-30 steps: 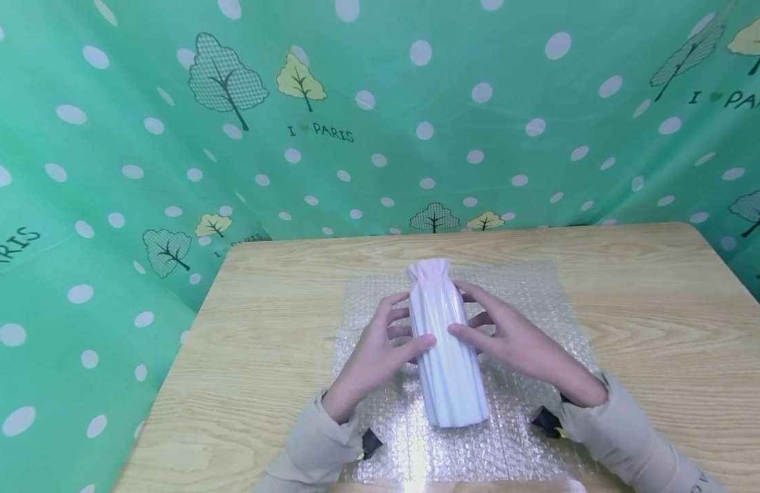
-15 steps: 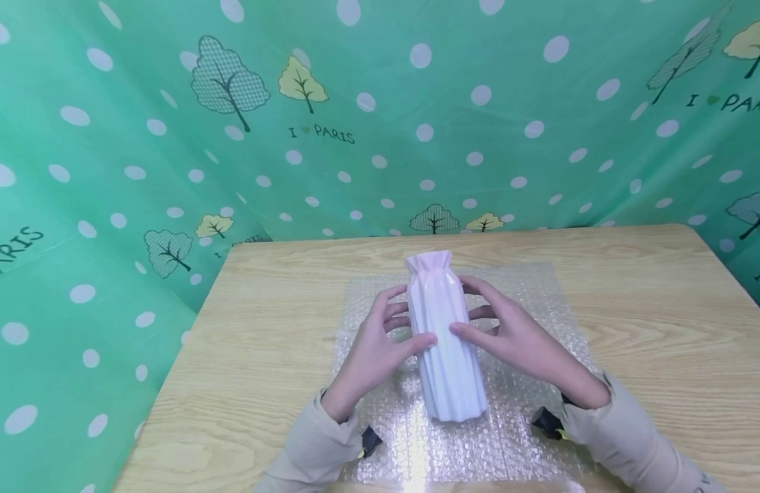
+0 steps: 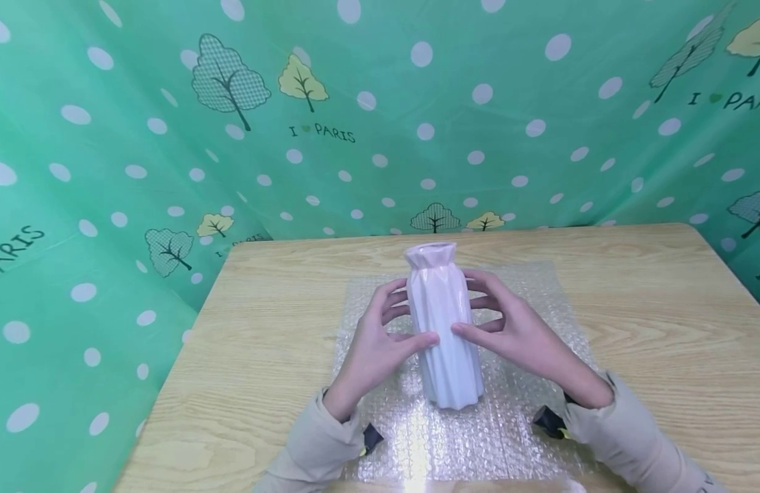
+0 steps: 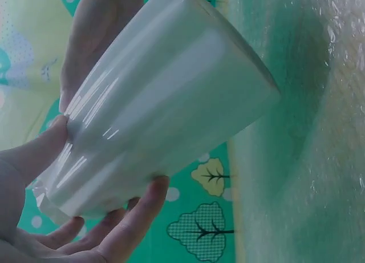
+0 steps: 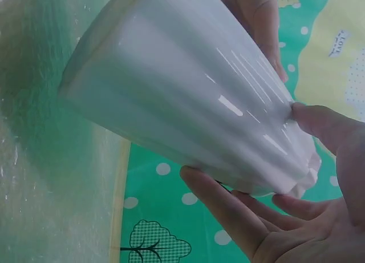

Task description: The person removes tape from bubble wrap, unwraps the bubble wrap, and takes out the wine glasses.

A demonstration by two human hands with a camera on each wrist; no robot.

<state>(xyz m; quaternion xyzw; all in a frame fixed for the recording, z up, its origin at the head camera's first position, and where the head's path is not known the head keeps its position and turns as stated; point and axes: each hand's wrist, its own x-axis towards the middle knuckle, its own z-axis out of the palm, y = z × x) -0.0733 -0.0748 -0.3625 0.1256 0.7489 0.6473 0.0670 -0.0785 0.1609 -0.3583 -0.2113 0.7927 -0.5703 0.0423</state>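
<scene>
A glossy ribbed vase [image 3: 446, 329], pink at its gathered neck and fading to pale blue-white at the base, is held tilted between both hands, its mouth toward the far side. My left hand [image 3: 383, 342] grips its left side, thumb on the front and fingers curled behind. From the right, my right hand [image 3: 518, 335] grips it the same way. Both wrist views show the vase [image 4: 148, 103] with its base raised off the sheet of bubble wrap [image 3: 392, 404]. The wrap lies flat on the table beneath.
The wood-grain table [image 3: 257, 363] extends on both sides of the bubble wrap. Behind it hangs a green curtain [image 3: 380, 116] with white dots and trees. Small dark objects [image 3: 548, 421] sit at the cuffs of the beige sleeves [image 3: 321, 438].
The vase has tipped more upright; its neck rose and its mouth opening came into view, while its base drew back away from the near edge. Both hands keep their hold.
</scene>
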